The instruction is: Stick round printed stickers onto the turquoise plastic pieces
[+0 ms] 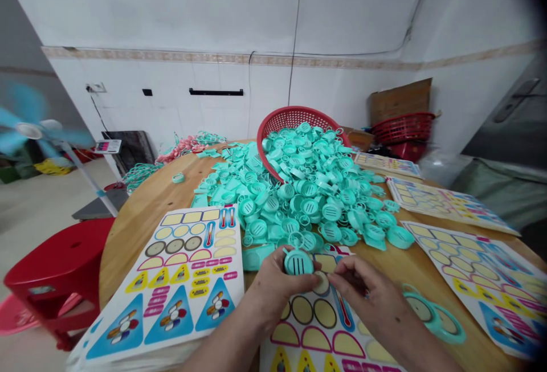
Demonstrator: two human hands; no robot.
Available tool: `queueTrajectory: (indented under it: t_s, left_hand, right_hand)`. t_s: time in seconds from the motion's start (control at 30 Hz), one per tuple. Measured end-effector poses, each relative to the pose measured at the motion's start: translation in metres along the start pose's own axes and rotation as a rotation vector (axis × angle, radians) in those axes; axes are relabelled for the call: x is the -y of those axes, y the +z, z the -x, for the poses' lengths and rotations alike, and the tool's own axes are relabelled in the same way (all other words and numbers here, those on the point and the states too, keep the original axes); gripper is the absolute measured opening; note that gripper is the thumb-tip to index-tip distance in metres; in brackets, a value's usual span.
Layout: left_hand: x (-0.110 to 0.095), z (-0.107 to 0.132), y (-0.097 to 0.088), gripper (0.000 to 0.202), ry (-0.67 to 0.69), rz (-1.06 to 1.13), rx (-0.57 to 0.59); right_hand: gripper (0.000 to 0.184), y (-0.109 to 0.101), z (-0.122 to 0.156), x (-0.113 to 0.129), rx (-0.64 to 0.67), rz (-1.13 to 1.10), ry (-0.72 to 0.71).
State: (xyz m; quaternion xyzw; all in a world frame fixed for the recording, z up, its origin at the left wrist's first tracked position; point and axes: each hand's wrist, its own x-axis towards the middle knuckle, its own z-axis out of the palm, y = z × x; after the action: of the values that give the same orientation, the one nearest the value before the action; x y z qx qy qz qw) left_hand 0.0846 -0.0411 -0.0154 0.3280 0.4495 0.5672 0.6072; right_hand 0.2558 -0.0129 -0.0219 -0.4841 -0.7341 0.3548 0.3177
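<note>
My left hand (277, 281) is closed around a turquoise round plastic piece (298, 262) with three dark slots and a small loop. Its thumb points toward a pale round sticker (321, 283); whether that sticker lies on the sheet or is lifted, I cannot tell. At the sticker's right edge, my right hand (356, 283) has thumb and forefinger pinched together, and what is between them is hidden. Beneath both hands lies a sticker sheet (314, 338) with round and half-round shapes. Right of my right hand rests a turquoise piece (436, 315) bearing round dial stickers.
A large heap of turquoise pieces (307, 207) spills from a tipped red basket (294, 111) across the wooden table (128, 229). Sticker sheets lie in a stack at left (183, 281) and more at right (478, 281). A red stool (60, 252) and a fan (38, 130) stand left.
</note>
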Motion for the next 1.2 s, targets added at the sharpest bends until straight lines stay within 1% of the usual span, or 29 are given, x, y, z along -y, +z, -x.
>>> queueTrajectory:
  t_s: [0.07,0.17,0.23,0.3,0.37,0.43,0.5,0.57,0.73,0.83,1.0,1.2]
  left_hand:
    - [-0.001,0.001,0.001,0.034,0.015,-0.019,-0.019]
    - [-0.003,0.003,0.003,0.031,0.034,-0.034,-0.047]
    - [-0.004,0.002,0.003,0.03,0.045,-0.017,-0.054]
    - [-0.004,0.001,0.003,0.029,0.049,0.035,-0.04]
    - [-0.003,0.0,0.003,0.031,0.042,0.108,-0.009]
    - [-0.003,-0.001,0.003,0.034,0.035,0.178,0.008]
    - [-0.003,-0.001,0.004,0.035,0.031,0.227,0.001]
    - [-0.003,-0.001,0.005,0.037,0.024,0.257,-0.006]
    - [-0.002,0.001,0.005,0.04,0.013,0.288,0.005]
    - [0.0,0.0,0.005,0.041,0.009,0.28,0.0]
    - [0.001,0.0,0.005,0.045,-0.005,0.272,-0.014]
    - [0.002,-0.001,0.002,0.04,0.013,0.173,-0.036]
  right_hand:
    - [0.021,-0.002,-0.001,0.001,-0.047,0.046,-0.039]
    - [0.02,-0.004,-0.002,0.001,-0.164,0.124,-0.1]
    - [0.022,-0.003,-0.002,-0.001,-0.208,0.071,-0.063]
    - [0.027,0.0,0.0,-0.003,-0.174,-0.088,0.036]
    - [0.032,0.004,0.001,-0.003,-0.093,-0.256,0.13]
    - [0.032,0.008,0.001,-0.002,-0.004,-0.354,0.182]
    - [0.031,0.009,0.0,0.0,0.056,-0.402,0.192]
    - [0.031,0.01,0.0,0.001,0.08,-0.413,0.189]
    - [0.031,0.012,0.0,0.003,0.044,-0.398,0.228]
    - [0.03,0.014,0.0,-0.001,0.04,-0.403,0.223]
    - [0.029,0.013,-0.002,-0.005,0.045,-0.348,0.154]
    - [0.024,0.007,0.002,0.015,0.016,-0.181,0.047]
